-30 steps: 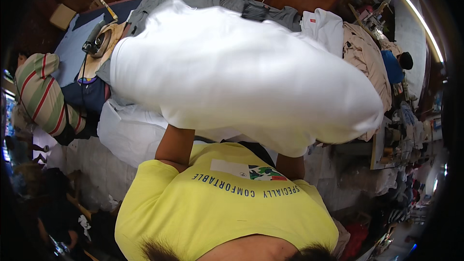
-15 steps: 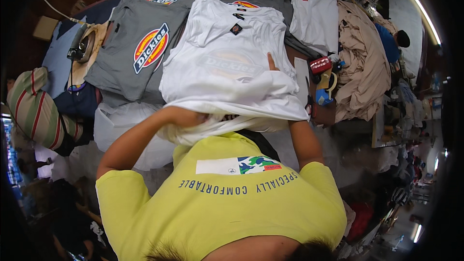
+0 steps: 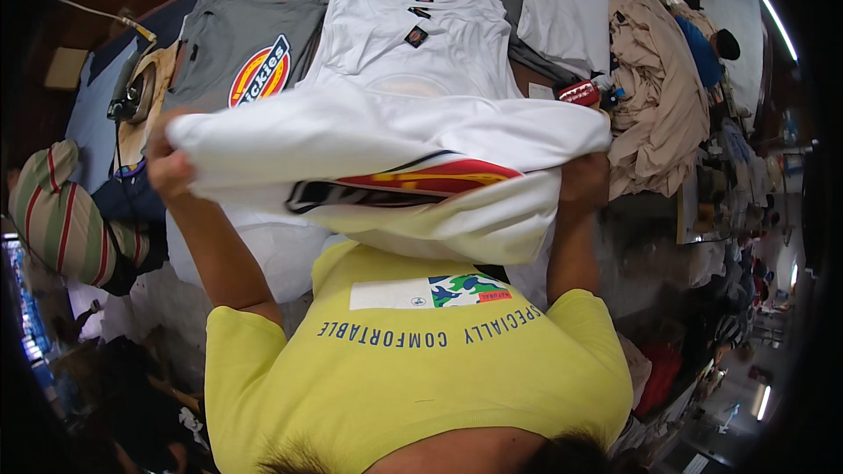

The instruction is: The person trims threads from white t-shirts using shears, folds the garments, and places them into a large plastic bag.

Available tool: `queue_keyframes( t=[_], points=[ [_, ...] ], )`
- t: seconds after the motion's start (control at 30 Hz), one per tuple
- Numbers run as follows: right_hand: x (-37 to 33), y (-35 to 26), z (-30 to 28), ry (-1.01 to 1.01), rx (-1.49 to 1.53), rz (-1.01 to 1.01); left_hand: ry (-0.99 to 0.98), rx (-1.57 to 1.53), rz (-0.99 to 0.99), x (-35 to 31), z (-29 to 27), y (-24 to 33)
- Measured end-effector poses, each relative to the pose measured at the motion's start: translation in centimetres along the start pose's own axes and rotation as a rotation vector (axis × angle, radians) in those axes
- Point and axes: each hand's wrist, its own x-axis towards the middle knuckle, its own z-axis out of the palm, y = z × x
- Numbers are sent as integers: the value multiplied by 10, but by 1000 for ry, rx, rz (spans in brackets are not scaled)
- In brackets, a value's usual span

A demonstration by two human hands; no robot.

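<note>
A white T-shirt [image 3: 246, 142] with a red, yellow and dark print is stretched sideways in the air in front of my chest, blurred by motion. My left hand [image 3: 171, 162] is closed on its left end, thumb showing on the near side. At the other end my right hand [image 3: 587, 180] grips the cloth, with its fingers partly hidden in shade and blur. Just beyond the held shirt, more white shirts [image 3: 457, 53] lie flat on the table with dark neck labels showing. Their lower part is covered by the raised shirt.
Grey printed shirts [image 3: 215, 53] lie at the far left, and a folded white shirt [image 3: 566, 26] at the far right. An iron [image 3: 136, 96] with a cord stands left of them. On the right are a red item [image 3: 580, 93] and heaped beige cloth [image 3: 654, 96]. A striped bundle [image 3: 61, 219] sits at left.
The white T-shirt has been lifted off the stack and spread, bringing its print into view. My left hand moved out to the left, my right hand out to the right.
</note>
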Motion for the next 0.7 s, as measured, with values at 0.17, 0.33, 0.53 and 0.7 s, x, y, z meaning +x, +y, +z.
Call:
queue_keyframes(
  t=[0.17, 0.33, 0.53, 0.7],
  points=[
    [38, -83, -61, 22, -121, -115, -172, -299, 216, 55, 41, 10],
    [181, -85, -80, -48, 196, -125, 95, 286, -24, 187, 25, -14],
    [192, 31, -76, 289, -375, -82, 157, 1004, -349, 176, -59, -137],
    [59, 97, -115, -131, -1163, 246, -104, 1338, -315, -4, -38, -226]
  ],
)
